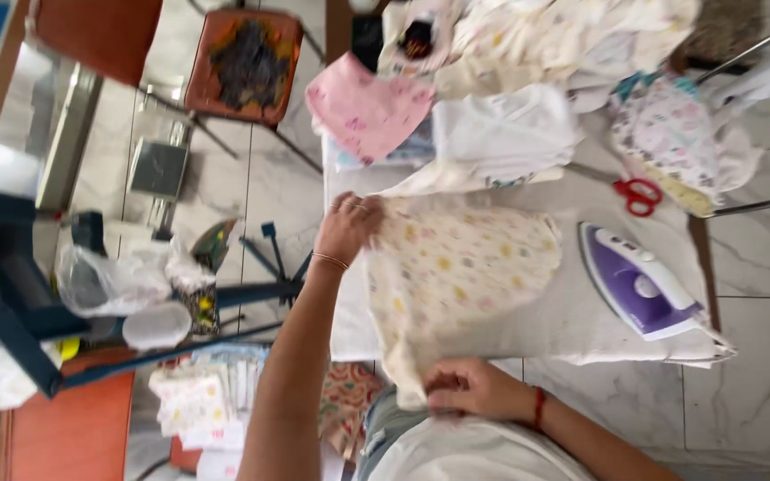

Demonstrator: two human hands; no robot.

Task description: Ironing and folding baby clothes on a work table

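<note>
A small cream garment (456,276) with yellow and pink dots lies spread on a white padded ironing board (581,321). My left hand (348,227), with rings and a thin bangle, grips the garment's far edge. My right hand (470,389), a red thread on its wrist, pinches the near edge of the same garment close to my body. A purple and white iron (639,285) rests on the board to the right of the garment, apart from both hands.
Red-handled scissors (639,194) lie beyond the iron. Folded white cloths (501,134), a pink cloth (367,111) and patterned baby clothes (670,125) pile at the far end. An orange chair (247,62) stands on the marble floor. A blue stand (11,294) and stacked fabrics (207,396) sit left.
</note>
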